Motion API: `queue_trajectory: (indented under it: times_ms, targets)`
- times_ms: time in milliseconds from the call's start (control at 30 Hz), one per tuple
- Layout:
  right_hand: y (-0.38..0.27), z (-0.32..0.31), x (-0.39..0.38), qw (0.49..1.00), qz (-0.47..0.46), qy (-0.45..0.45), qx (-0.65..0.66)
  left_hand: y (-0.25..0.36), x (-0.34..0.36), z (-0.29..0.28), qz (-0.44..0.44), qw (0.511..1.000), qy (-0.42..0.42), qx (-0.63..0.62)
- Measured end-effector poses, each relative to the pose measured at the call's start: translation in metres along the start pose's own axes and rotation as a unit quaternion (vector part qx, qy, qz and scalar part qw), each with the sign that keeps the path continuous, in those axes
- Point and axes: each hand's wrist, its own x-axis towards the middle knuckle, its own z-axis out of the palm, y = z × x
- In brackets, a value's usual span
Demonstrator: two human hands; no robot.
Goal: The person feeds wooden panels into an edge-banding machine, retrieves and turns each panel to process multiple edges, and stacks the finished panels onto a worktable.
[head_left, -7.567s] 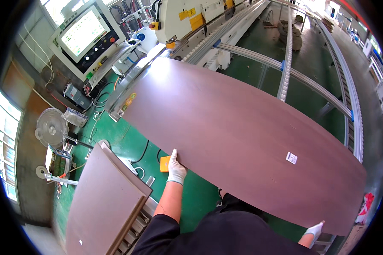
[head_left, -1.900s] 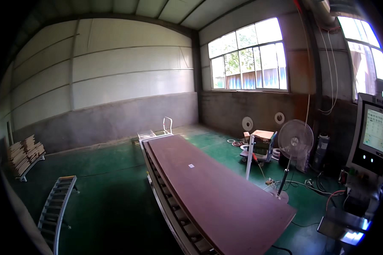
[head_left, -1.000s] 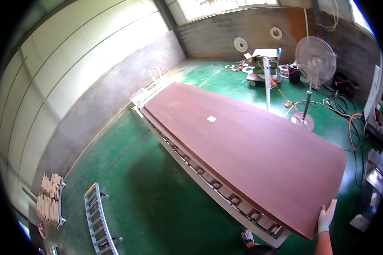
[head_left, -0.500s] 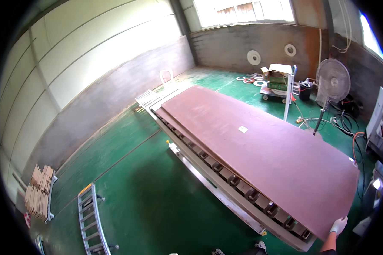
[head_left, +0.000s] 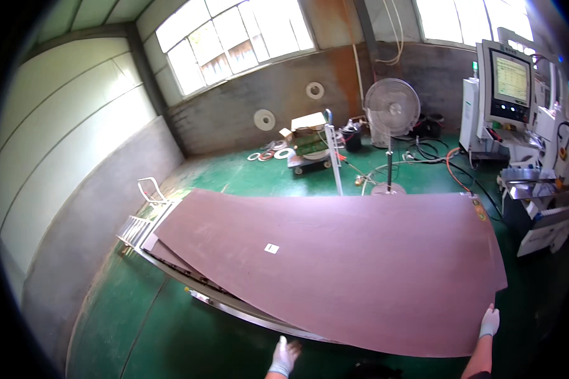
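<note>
A large, thin brown sheet (head_left: 360, 252) with a small white label (head_left: 271, 248) lies across a long, low frame (head_left: 240, 306). It bows along its length, and its near right part is raised. My right hand (head_left: 489, 321), in a white glove, is closed on the sheet's right edge near the front corner. Beneath that edge, part of another brown sheet (head_left: 498, 265) shows. My left hand (head_left: 284, 357), also gloved, is held in front of the sheet's near edge, fingers apart and holding nothing.
Behind the sheet stand a pedestal fan (head_left: 392, 107) and a low trolley (head_left: 308, 161) bearing a box. A machine with a screen (head_left: 511, 79) is at the right, with hoses and cables (head_left: 449, 165) on the green floor. A white handle (head_left: 148, 189) rises at the far left end.
My view has turned right. The sheet's near right part has come up and bowed, with more of the sheet beneath showing. My left hand has come into view at the near side.
</note>
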Motion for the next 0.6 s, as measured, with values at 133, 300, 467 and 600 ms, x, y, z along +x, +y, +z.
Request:
queue_trajectory:
  times_ms: [133,300,467,600]
  targets:
    - [0.022,0.005,-0.013,0.998,-0.017,0.001,0.056,0.077,0.047,-0.022,0.005,0.996,-0.01,-0.084]
    - [0.044,-0.014,-0.089,0.999,0.033,0.026,-0.01,0.134,0.082,-0.033,0.05,0.976,-0.082,-0.197]
    - [0.017,-0.076,-0.22,0.986,0.146,-0.011,0.085,0.158,0.066,-0.052,0.069,0.992,0.03,-0.098]
    - [0.107,-0.041,-0.284,0.984,0.167,0.057,-0.009,0.175,0.096,-0.142,-0.041,0.996,-0.037,-0.074]
